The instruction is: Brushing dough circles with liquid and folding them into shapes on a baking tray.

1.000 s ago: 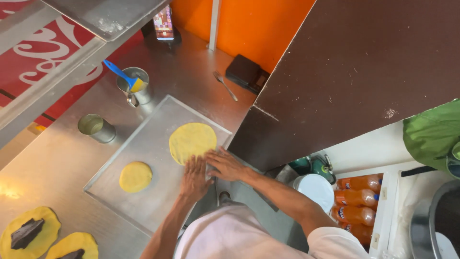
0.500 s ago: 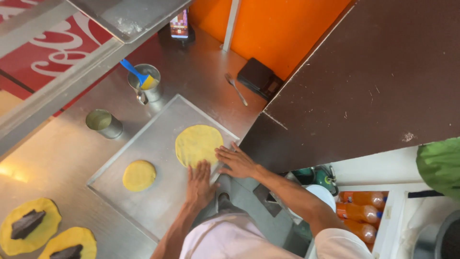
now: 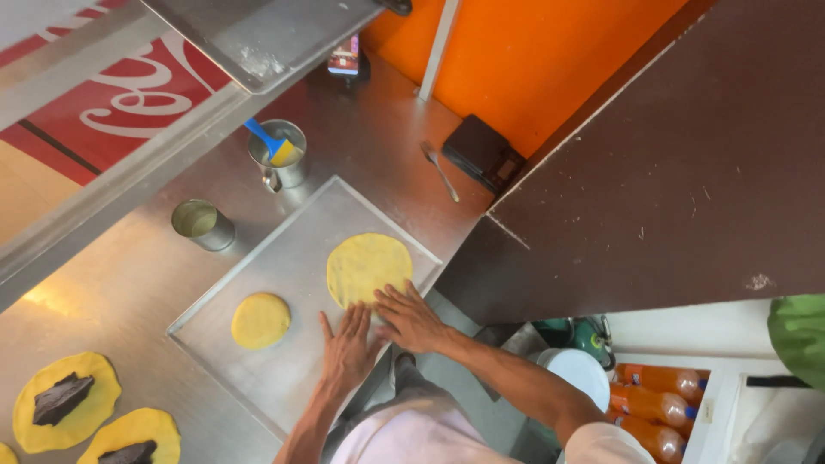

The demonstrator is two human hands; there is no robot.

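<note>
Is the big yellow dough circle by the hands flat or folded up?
Flat. The big yellow dough circle lies spread as a full round on the metal tray, no edge folded over.

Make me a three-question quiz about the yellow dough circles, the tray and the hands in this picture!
1. Where is the big flat dough circle?
A. on the metal tray
B. in the cup
C. on the floor

2. How many dough circles lie on the tray?
A. five
B. two
C. none

3. What are the two hands doing?
A. holding a fork
B. lying flat, palms down, at the big circle's edge
C. gripping a bottle

Answers: 1 A, the circle lies on the tray's far part. 2 B, the big one and a small dough circle. 3 B, the left hand and right hand are spread open, fingers on the dough's near rim.
</note>
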